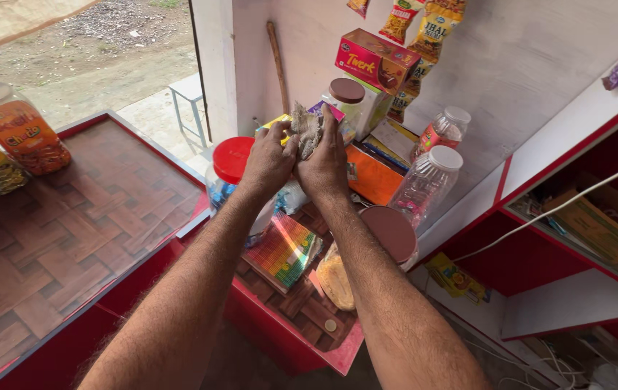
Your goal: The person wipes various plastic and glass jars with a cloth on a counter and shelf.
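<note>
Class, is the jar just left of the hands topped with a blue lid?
No. The jar beside the left hand has a red lid.

Hands (298, 162) hide most of crumpled wad (306, 128) (kind unclear).

Bright daylight from the open doorway (128, 43), soft shadows, sharp focus, slight wide-angle stretch at edges

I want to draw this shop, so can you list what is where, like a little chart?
Left hand: grips crumpled wad
Right hand: grips the same wad, touching the left hand
Below hands: colourful flat pack on wooden counter
Left of hands: red-lidded jar
Right of hands: two white-capped jars
Far left: orange sweet jar
Wall: hanging snack packets
</note>
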